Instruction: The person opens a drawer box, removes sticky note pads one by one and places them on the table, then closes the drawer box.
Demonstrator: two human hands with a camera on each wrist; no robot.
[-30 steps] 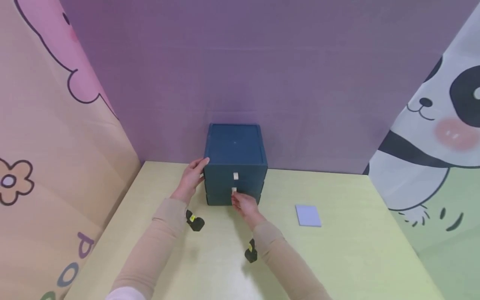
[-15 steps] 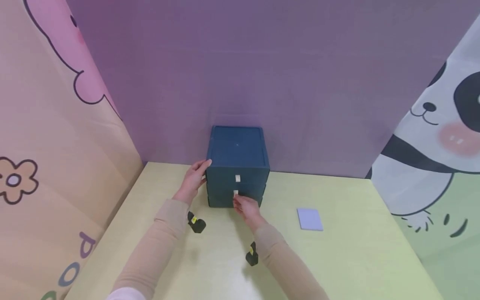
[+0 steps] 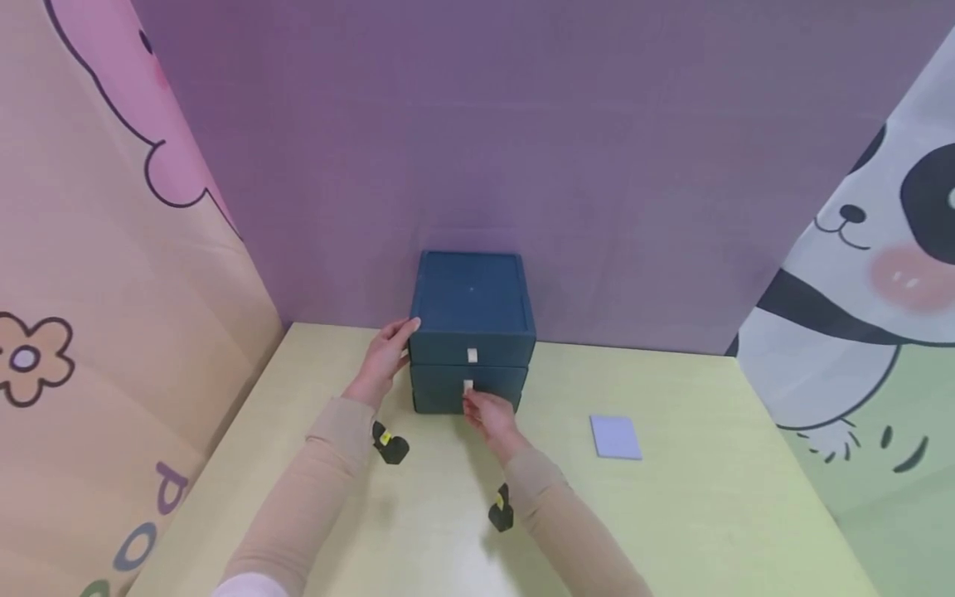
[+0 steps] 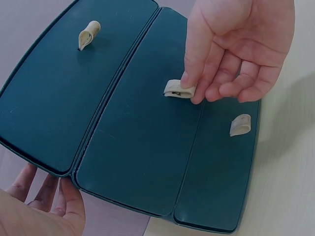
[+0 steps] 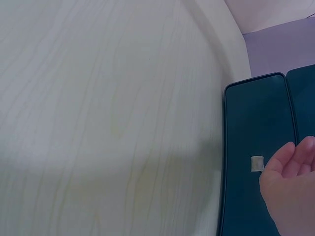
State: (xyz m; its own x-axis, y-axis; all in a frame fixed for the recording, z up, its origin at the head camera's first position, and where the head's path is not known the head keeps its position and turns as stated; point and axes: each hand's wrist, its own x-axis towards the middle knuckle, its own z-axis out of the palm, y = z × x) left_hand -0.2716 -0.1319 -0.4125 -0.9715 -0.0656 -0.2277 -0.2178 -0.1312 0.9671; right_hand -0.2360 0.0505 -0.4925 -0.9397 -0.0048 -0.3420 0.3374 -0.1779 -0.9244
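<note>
Now your right hand [image 3: 489, 415] is pinching the cabinet's [image 3: 472, 292] middle tab [image 4: 173, 88], risking its sliding if your straight-fingered, side-bracing left hand [image 3: 384, 354] slips.

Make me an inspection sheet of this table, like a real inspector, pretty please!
Surface: pale yellow wood-grain table.
Job's things: dark blue-green boxy three-drawer unit, material unclear, with cream looped pulls.
Clutter: flat, squarish lavender pad to the unit's right.
Left hand: rests against the unit's left side.
Right hand: pinches the middle pull.
Cables: nothing seen.
Surroundings: plain purple backdrop, panda-print panel, pinkish flower-print panel.
</note>
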